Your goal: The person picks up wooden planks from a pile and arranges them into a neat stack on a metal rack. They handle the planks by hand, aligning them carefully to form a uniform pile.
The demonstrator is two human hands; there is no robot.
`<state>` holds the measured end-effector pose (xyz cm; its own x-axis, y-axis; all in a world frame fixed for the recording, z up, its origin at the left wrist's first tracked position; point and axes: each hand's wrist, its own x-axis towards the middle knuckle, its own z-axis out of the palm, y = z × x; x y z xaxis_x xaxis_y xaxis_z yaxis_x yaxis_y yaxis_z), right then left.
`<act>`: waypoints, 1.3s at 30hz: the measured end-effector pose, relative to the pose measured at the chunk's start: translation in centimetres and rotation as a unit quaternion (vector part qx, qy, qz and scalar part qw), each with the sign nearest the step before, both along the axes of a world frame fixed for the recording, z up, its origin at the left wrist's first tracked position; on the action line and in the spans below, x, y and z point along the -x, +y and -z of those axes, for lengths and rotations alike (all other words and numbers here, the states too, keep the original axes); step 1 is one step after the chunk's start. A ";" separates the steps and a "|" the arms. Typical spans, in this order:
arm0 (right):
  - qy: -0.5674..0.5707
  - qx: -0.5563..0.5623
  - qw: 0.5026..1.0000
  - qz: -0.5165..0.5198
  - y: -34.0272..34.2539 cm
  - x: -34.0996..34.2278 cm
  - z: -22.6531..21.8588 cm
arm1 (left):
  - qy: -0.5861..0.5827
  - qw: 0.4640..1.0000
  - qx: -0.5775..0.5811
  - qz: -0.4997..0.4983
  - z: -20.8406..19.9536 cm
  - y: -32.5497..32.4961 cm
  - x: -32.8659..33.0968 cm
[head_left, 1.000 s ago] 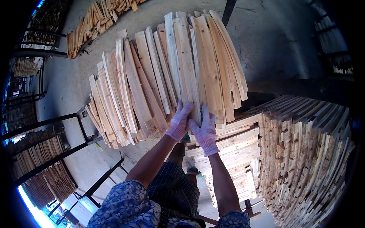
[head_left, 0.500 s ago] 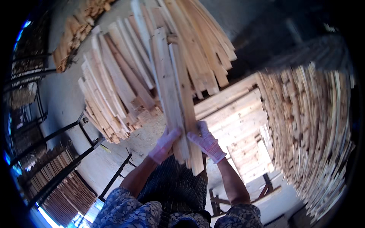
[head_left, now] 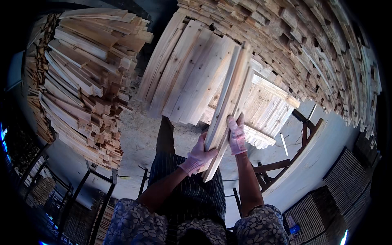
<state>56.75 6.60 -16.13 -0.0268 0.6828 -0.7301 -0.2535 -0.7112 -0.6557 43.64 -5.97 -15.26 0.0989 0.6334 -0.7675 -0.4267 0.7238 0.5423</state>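
Note:
Both my hands, in pale pinkish work gloves, hold a few long, narrow wooden boards [head_left: 230, 107] lying lengthwise together. My left hand [head_left: 198, 155] grips their near part from the left side, close to the lower ends. A little farther up, my right hand [head_left: 237, 135] is wrapped round the right side. The boards slant away to the upper right, over a low stack of flat planks [head_left: 190, 71] laid side by side. Their far ends overlap that stack's right part, and I cannot tell whether they touch it.
To the left lies a large loose pile of boards [head_left: 87, 79]. A tall wall of stacked wood [head_left: 302, 45] rises along the far right. A lower bundle of planks [head_left: 267, 107] sits right of my hands, near a dark metal frame [head_left: 306, 136]. Black metal legs [head_left: 100, 173] stand at the lower left.
My view has turned right. The held boards have gone from in front of the loose pile to over the flat planks, now slanting up to the right; both hands still grip them.

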 end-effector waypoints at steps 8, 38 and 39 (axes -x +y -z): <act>-0.418 0.137 0.891 -0.115 4.4 -17.0 16.2 | 0.226 0.964 -0.074 0.120 9.2 5.6 -8.9; -0.534 -0.068 0.840 -0.069 8.2 2.6 20.3 | 0.471 0.855 -0.072 0.205 17.8 3.8 4.0; -0.448 -0.034 0.891 -0.071 8.1 1.9 20.5 | 0.462 0.856 -0.037 0.229 16.9 4.3 4.4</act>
<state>54.84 14.68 -36.60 0.4560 0.7623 -0.4593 0.4818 -0.6454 -0.5927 39.26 -1.71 -32.17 -0.2774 0.7413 -0.6112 0.5274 0.6492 0.5481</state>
